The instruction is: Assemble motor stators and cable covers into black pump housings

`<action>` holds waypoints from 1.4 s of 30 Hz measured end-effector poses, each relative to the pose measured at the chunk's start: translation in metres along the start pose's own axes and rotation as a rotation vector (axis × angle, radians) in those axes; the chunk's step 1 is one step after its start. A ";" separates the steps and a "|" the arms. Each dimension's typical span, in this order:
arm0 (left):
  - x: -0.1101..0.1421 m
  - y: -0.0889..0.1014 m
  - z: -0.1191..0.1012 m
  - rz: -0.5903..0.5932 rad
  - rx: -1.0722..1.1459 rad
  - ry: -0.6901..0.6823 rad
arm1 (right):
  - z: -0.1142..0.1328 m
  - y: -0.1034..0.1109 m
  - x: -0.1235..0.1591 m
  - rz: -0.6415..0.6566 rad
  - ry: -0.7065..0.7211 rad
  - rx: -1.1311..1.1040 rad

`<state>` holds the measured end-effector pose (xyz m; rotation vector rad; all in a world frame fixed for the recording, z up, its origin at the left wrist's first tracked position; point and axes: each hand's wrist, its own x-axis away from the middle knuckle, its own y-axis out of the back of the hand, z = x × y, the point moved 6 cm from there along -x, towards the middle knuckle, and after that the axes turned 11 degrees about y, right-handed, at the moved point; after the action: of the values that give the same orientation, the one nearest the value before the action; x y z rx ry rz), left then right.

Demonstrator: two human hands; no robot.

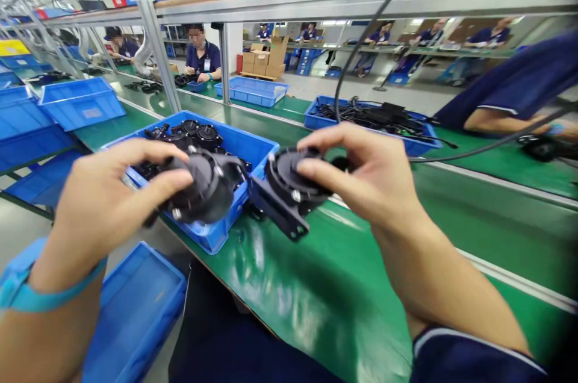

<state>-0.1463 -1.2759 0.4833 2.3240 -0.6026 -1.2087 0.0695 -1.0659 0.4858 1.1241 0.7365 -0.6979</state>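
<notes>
Left hand (102, 199): fingers gripping a round black unit (205, 184) over the blue bin (212, 238)'s near edge. Right hand (372, 175): fingers pinching a bracketed unit (282, 193) just right of the bin. Blurred; units possibly touching.

Taking the metal post (153, 34) as my marker. Left of it I log a blue bin with a pale label (67, 117); close by its left side, a ribbed hose (143, 53). To its right: a co-worker in dark blue (205, 61), a shallow blue tray (253, 91), cardboard boxes (262, 62) behind.
</notes>
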 end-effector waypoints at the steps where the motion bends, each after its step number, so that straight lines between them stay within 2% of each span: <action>1: 0.014 -0.009 -0.013 0.115 0.009 -0.067 | 0.004 0.003 0.021 0.140 -0.013 -0.001; 4: 0.061 -0.054 -0.036 0.441 0.037 -0.251 | 0.001 -0.009 0.091 0.517 -0.057 0.006; 6: 0.087 -0.096 -0.037 0.585 0.025 -0.266 | -0.013 -0.025 0.132 0.638 -0.103 0.056; 8: 0.105 -0.142 -0.032 0.648 -0.022 -0.225 | -0.033 -0.040 0.161 0.653 -0.148 0.145; 10: 0.117 -0.181 -0.025 0.642 -0.120 -0.183 | -0.055 -0.051 0.176 0.602 -0.195 0.252; 12: 0.121 -0.201 -0.024 0.560 -0.202 -0.212 | -0.073 -0.055 0.179 0.548 -0.225 0.325; 14: 0.118 -0.194 -0.028 0.432 -0.201 -0.305 | -0.084 -0.054 0.172 0.508 -0.231 0.334; 16: 0.105 -0.165 -0.026 0.287 -0.149 -0.366 | -0.087 -0.050 0.155 0.476 -0.212 0.292; 17: 0.094 -0.146 -0.019 0.219 -0.136 -0.350 | -0.086 -0.048 0.143 0.458 -0.198 0.267; 18: 0.080 -0.127 -0.007 0.161 -0.138 -0.305 | -0.085 -0.048 0.128 0.440 -0.179 0.244; 20: 0.044 -0.096 0.032 0.092 -0.203 -0.138 | -0.082 -0.055 0.092 0.413 -0.122 0.206; 23: -0.014 -0.077 0.104 0.114 -0.401 0.113 | -0.088 -0.090 0.029 0.410 -0.045 0.153; 25: -0.048 -0.081 0.146 0.169 -0.550 0.241 | -0.103 -0.126 -0.013 0.452 -0.072 0.146; 27: -0.078 -0.091 0.174 0.210 -0.629 0.301 | -0.124 -0.165 -0.050 0.499 -0.128 0.167; 30: -0.113 -0.113 0.194 0.233 -0.667 0.313 | -0.157 -0.219 -0.092 0.533 -0.189 0.206; 34: -0.142 -0.147 0.211 0.265 -0.688 0.336 | -0.192 -0.272 -0.119 0.558 -0.250 0.241; 38: -0.151 -0.163 0.228 0.246 -0.673 0.403 | -0.208 -0.298 -0.123 0.552 -0.272 0.232; 40: -0.151 -0.163 0.232 0.221 -0.660 0.423 | -0.205 -0.297 -0.122 0.518 -0.261 0.209; 42: -0.149 -0.160 0.229 0.206 -0.643 0.421 | -0.196 -0.283 -0.120 0.453 -0.243 0.191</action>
<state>-0.3886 -1.1062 0.3697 1.8251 -0.2420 -0.6536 -0.2583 -0.9436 0.3827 1.2960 0.1969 -0.5112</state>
